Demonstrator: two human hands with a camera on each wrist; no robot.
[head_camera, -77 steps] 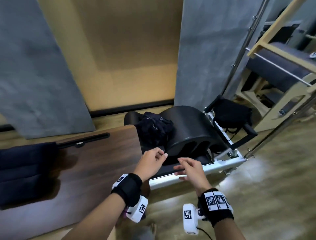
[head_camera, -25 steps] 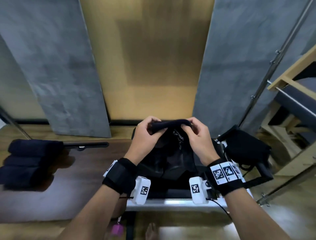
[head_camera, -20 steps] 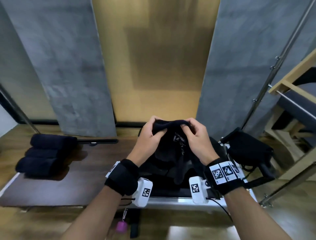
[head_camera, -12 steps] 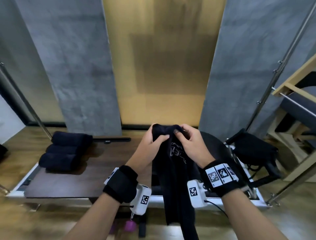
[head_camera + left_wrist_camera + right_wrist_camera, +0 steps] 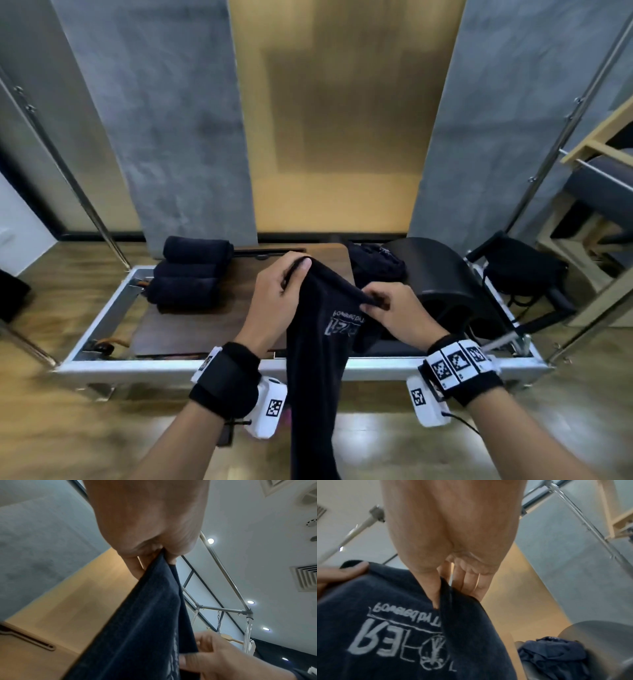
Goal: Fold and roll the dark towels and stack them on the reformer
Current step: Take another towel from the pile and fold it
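Note:
A dark navy towel [image 5: 318,359] with pale printed lettering hangs long between my hands, in front of the reformer [image 5: 239,363]. My left hand [image 5: 291,274] pinches its top edge at one corner; the left wrist view shows the cloth [image 5: 145,615] caught between thumb and fingers. My right hand [image 5: 375,303] pinches the top edge a little lower and to the right, thumb over the towel [image 5: 402,628]. Three rolled dark towels [image 5: 190,274] lie stacked at the left end of the wooden board [image 5: 212,325]. A crumpled pile of dark towels [image 5: 376,267] sits by the black arc barrel [image 5: 442,274].
Slanted steel frame poles [image 5: 68,171] rise on the left, and another pole [image 5: 561,137] on the right. A black padded foot bar [image 5: 520,270] ends the reformer on the right, with wooden equipment [image 5: 596,205] beyond. The floor is polished wood.
The towel came up off the pile and has dropped open to hang long. My hands have spread apart along its top edge, and my view has shifted so the rolled stack sits nearer the middle.

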